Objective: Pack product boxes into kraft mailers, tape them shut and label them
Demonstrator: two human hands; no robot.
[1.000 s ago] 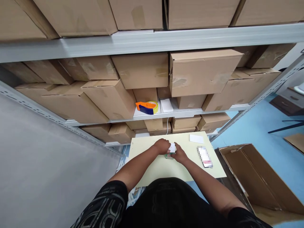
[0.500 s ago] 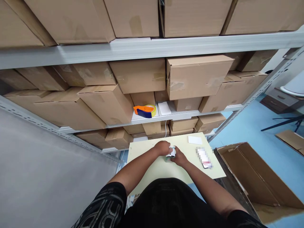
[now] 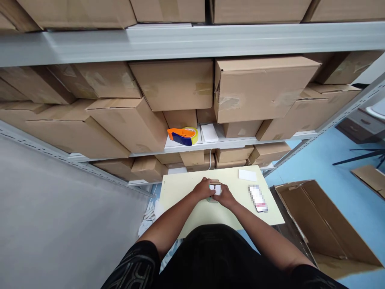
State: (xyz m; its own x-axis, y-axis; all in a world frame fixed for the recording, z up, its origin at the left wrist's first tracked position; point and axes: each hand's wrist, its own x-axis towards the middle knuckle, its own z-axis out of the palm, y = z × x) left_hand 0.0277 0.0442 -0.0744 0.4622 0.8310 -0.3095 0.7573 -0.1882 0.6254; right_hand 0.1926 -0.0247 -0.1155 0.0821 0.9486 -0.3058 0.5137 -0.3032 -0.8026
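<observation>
From here I see a little white box (image 3: 215,188) held over the pale table (image 3: 177,180). The left hand (image 3: 202,189) is at its nine o'clock, and the right hand (image 3: 225,196) is at its four o'clock. The fingers on both hands are bent around it, only as far apart as the box is wide. Something greenish pokes out under it, too small to tell. At two o'clock from the box lies a white card (image 3: 247,175). A blurry flat thing (image 3: 257,198) lies at three. Up at eleven, orange-and-blue tape holder (image 3: 182,137) sits on a shelf (image 3: 234,141).
</observation>
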